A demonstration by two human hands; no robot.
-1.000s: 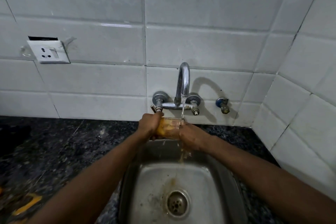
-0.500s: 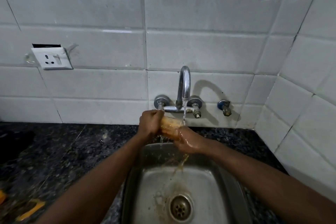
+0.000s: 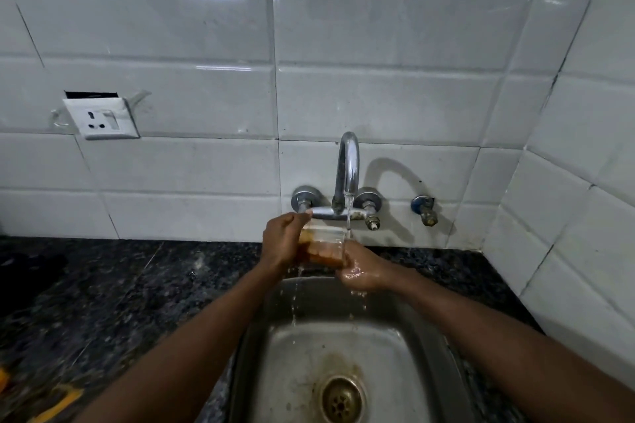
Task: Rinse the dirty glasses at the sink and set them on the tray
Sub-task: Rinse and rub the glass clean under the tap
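With the left hand (image 3: 280,242) and right hand (image 3: 359,269) gripping the clear orange-stained glass (image 3: 323,247), centre its mouth under the chrome tap's (image 3: 347,168) stream.

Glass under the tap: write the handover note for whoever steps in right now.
Left hand: gripping the glass by its side.
Right hand: wet, cupped under and against the glass.
Glass: upright under the running tap, above the sink, brownish liquid inside and spilling over.
Done: rinse started, not finished.
Left: finish the rinse, empty it, set it on the tray, which is not in view.
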